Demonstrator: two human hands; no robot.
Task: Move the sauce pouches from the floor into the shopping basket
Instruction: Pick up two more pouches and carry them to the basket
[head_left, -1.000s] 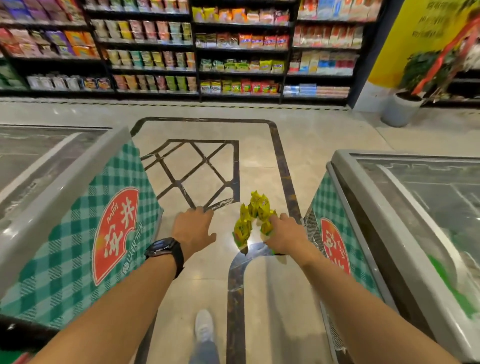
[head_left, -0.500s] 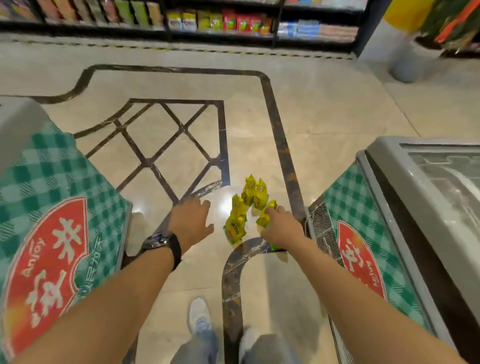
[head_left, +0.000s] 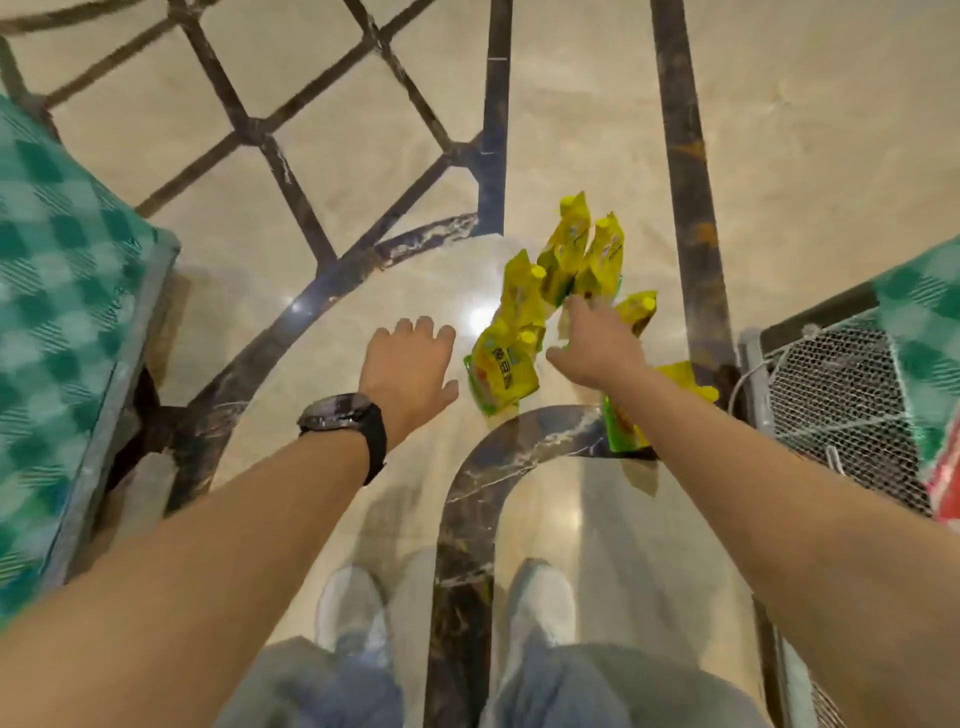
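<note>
Several yellow sauce pouches (head_left: 566, 249) stand and lean in a cluster on the marble floor ahead of my feet. One pouch (head_left: 501, 366) lies nearest, between my hands. Another pouch (head_left: 623, 436), yellow and green, lies partly hidden under my right forearm. My right hand (head_left: 597, 343) reaches over the cluster with its fingers stretched toward the pouches; it grips nothing that I can see. My left hand (head_left: 408, 364), with a black watch on the wrist, hovers open just left of the nearest pouch. No shopping basket is in view.
A chest freezer with a green checked panel (head_left: 62, 291) stands close on the left. Another freezer with a wire mesh vent (head_left: 841, 395) stands close on the right. My white shoes (head_left: 353, 608) are at the bottom, on a floor with dark inlay lines.
The view has tilted down and moved closer, and the shelves have dropped out of sight. Both hands have lowered toward the pouches, and the right hand's fingers now stretch out over them.
</note>
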